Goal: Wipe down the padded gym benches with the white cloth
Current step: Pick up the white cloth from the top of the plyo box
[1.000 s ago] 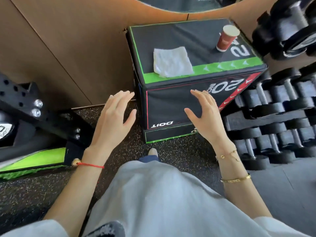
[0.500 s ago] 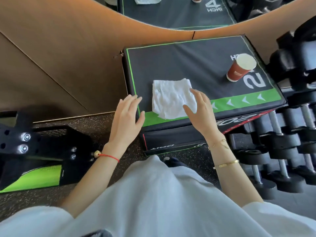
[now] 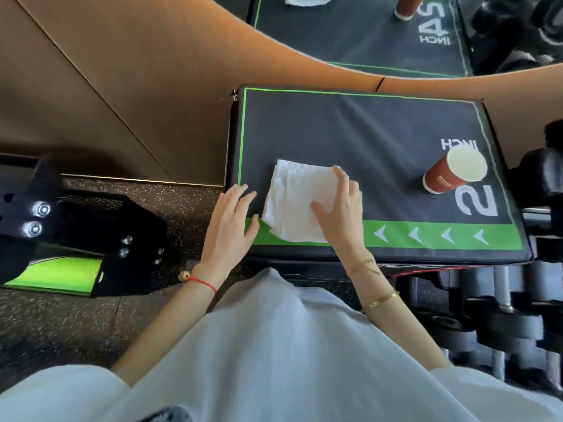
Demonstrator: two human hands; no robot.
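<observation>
A folded white cloth (image 3: 294, 196) lies near the front left of a padded black box with green trim (image 3: 365, 132). My right hand (image 3: 341, 208) lies flat on the cloth's right half, fingers spread and nearly straight. My left hand (image 3: 230, 222) hovers at the box's front left corner, fingers straight, its fingertips over the green edge line, just left of the cloth; it holds nothing.
A red paper cup (image 3: 454, 172) stands on the box's right side. Dumbbells on a rack (image 3: 511, 303) crowd the right. A black and green machine frame (image 3: 76, 233) sits on the floor to the left. A tan wall and mirror (image 3: 365, 28) back the box.
My view has moved closer over the box. My right hand has risen from the box's front face onto the cloth. My left hand has come up to the box's front left corner.
</observation>
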